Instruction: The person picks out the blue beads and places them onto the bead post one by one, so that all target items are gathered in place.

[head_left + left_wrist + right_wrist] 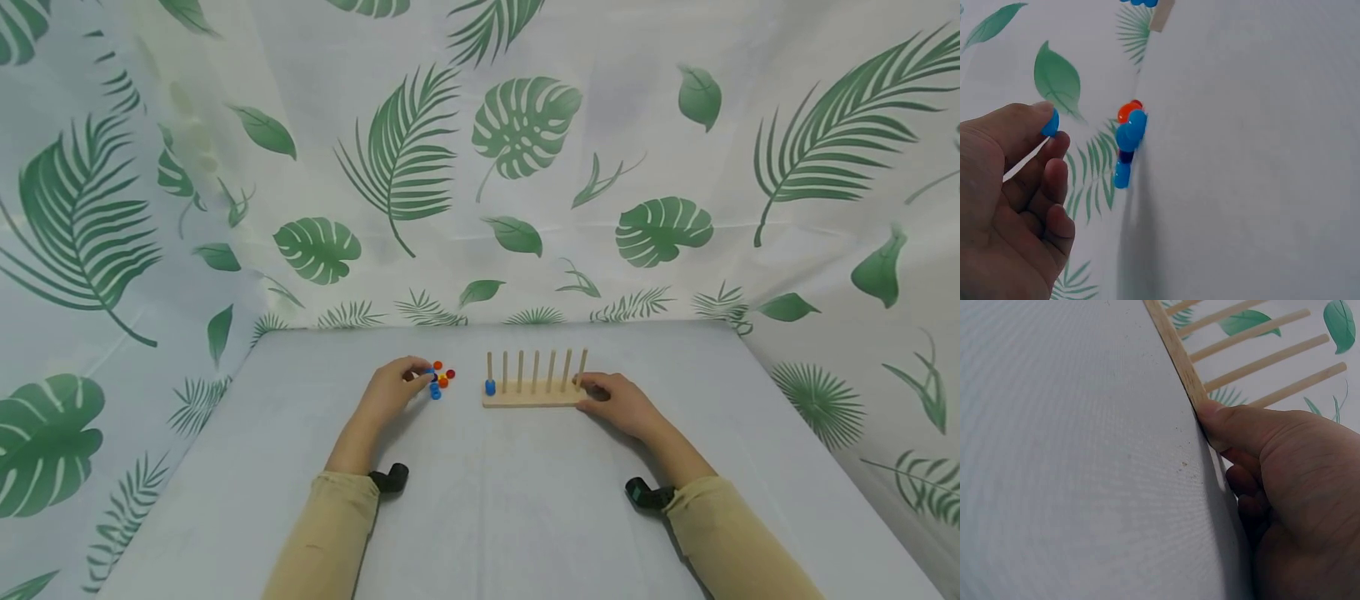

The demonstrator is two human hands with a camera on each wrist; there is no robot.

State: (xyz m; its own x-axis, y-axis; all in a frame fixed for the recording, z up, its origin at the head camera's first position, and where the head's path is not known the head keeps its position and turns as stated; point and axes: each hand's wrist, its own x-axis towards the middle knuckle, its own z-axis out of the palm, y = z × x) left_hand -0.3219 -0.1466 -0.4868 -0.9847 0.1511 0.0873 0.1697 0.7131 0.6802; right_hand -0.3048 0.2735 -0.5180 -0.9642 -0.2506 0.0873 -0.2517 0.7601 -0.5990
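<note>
A wooden peg rack (534,402) stands upright on the tabletop (487,508), closer to the far edge than to the near one and roughly midway between the left and right edges. Seven thin pegs (536,371) rise from its base, and a blue piece (490,387) (one bead or several, I cannot tell) sits low on the leftmost; the other six are bare. The right hand (618,402) grips the base at its right end, thumb on the front side and the hand otherwise closed in around that corner, right by the last peg.

Left of the rack, toward the tabletop's far left corner but well in from it, lies a loose cluster of beads (443,382): blue, orange, dark red and a touch of yellow, several of them touching. The left hand (390,387) is just beside them, pinching a single blue bead (1051,123) between thumb and index finger, the remaining fingers loosely bent.

Pale yellow sleeves (322,533) cover both forearms, with a black device (392,478) at each wrist. White cloth printed with green leaves (527,125) hangs behind the far edge and along both sides.
</note>
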